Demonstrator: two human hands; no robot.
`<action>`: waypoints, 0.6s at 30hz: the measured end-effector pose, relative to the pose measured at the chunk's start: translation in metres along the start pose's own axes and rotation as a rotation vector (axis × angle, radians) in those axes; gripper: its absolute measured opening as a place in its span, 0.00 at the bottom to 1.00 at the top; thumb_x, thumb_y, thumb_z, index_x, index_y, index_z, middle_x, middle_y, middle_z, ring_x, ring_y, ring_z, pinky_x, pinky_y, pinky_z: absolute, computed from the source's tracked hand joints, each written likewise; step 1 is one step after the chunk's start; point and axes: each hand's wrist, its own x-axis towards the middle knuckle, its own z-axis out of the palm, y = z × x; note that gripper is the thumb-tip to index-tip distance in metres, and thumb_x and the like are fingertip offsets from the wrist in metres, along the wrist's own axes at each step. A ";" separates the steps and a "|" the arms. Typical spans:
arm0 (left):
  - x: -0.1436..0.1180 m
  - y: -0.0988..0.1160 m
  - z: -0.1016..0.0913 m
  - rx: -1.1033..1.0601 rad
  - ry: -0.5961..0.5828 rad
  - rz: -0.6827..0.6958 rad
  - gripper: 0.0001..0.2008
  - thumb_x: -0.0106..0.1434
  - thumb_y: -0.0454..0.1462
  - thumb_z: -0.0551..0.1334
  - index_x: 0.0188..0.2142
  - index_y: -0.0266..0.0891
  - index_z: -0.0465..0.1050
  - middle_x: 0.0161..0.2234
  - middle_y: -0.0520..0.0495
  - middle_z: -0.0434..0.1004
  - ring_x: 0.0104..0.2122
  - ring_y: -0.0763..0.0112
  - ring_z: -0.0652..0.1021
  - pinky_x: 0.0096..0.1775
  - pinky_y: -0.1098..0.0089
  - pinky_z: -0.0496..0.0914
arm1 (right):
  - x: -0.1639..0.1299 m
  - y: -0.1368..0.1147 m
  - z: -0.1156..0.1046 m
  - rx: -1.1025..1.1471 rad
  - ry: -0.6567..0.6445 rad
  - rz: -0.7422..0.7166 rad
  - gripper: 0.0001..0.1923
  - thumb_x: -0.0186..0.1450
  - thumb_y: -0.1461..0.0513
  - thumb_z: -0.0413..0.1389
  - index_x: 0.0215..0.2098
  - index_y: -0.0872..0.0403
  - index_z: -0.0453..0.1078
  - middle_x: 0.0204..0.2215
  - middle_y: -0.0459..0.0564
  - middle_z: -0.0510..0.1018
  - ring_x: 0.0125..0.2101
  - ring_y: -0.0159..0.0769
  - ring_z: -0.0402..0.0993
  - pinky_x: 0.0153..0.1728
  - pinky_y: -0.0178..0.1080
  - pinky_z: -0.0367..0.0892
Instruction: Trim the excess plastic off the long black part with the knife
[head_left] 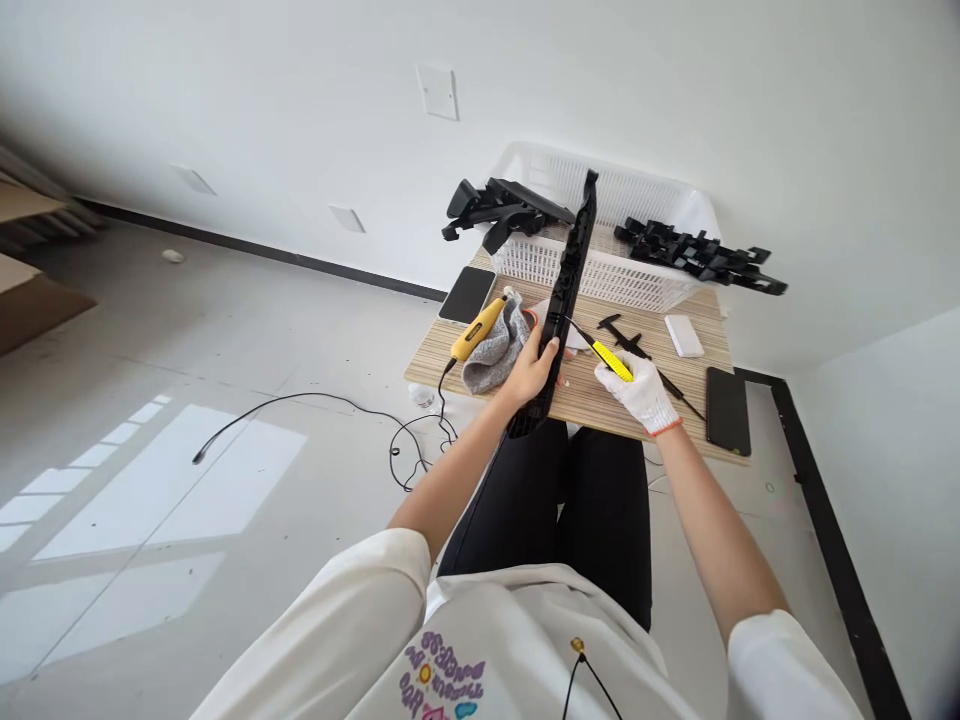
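My bare left hand [534,368] is closed around a long black plastic part [571,262], which it holds tilted upright over the near side of the small table. In a white glove with an orange cuff, my right hand [636,390] grips a yellow-handled tool with a thin dark tip [611,360]. That tip meets or nearly meets the side of the black part just above my left hand; whether they touch I cannot tell. Left of the part, a yellow corded hand tool [478,330] lies on a grey cloth [495,362].
A white plastic basket [630,278] at the back holds black plastic parts [690,250] on the right and more [510,212] on the left. Black calipers [637,345], a white box [684,336] and two phones [727,410] rest on the wooden table [435,358]. A black cable [322,395] trails over the floor.
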 end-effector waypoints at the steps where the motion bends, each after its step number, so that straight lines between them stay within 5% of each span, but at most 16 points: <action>1: -0.001 0.001 -0.001 0.002 -0.009 -0.022 0.17 0.73 0.51 0.56 0.51 0.43 0.62 0.43 0.44 0.81 0.18 0.75 0.75 0.24 0.68 0.73 | 0.015 0.008 0.008 0.113 -0.022 0.072 0.19 0.57 0.46 0.64 0.33 0.54 0.76 0.20 0.44 0.72 0.21 0.31 0.64 0.23 0.36 0.60; 7: -0.010 0.006 -0.004 0.018 -0.010 -0.138 0.26 0.70 0.59 0.56 0.57 0.47 0.59 0.47 0.43 0.82 0.20 0.69 0.78 0.24 0.65 0.74 | 0.054 0.028 0.020 0.382 -0.025 0.178 0.26 0.54 0.48 0.67 0.44 0.57 0.80 0.19 0.44 0.75 0.16 0.27 0.60 0.16 0.33 0.55; 13: -0.013 0.011 -0.001 0.012 0.015 -0.204 0.33 0.66 0.64 0.56 0.59 0.49 0.59 0.48 0.41 0.83 0.22 0.63 0.80 0.28 0.60 0.77 | 0.050 0.023 0.020 0.458 0.058 0.242 0.21 0.55 0.47 0.65 0.34 0.55 0.77 0.16 0.44 0.69 0.14 0.28 0.56 0.14 0.35 0.51; 18: -0.013 0.007 0.021 0.063 -0.073 -0.254 0.28 0.66 0.65 0.53 0.51 0.48 0.63 0.32 0.48 0.81 0.24 0.59 0.81 0.27 0.61 0.74 | 0.049 0.011 0.036 0.510 0.150 0.195 0.19 0.53 0.49 0.66 0.39 0.48 0.75 0.23 0.43 0.74 0.21 0.34 0.68 0.20 0.38 0.66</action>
